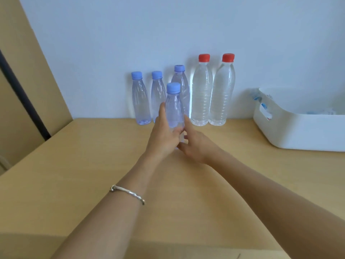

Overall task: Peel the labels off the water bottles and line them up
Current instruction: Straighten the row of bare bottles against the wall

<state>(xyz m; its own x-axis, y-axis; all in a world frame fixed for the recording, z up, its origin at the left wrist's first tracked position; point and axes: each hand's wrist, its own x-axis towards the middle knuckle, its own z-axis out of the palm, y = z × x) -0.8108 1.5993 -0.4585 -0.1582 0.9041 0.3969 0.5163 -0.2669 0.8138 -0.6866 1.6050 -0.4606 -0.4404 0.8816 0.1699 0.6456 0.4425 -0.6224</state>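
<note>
A small clear bottle with a blue cap [173, 107], bare of any label, stands upright between both hands over the wooden table [93, 165]. My left hand [164, 135] wraps its left side and my right hand [196, 146] grips its base from the right. Behind it, along the wall, stand three blue-capped bottles without labels: one at the far left [141, 101], a second [157, 94], and a third [182, 85] partly hidden by the held bottle. Two taller red-capped bottles [202, 94] [223, 94] stand to the right of them.
A white plastic bin [298, 131] with a side handle sits on the table at the right, holding bits of blue and clear plastic. A beige panel with a dark strip [20, 90] rises on the left. A silver bracelet [128, 193] circles my left wrist.
</note>
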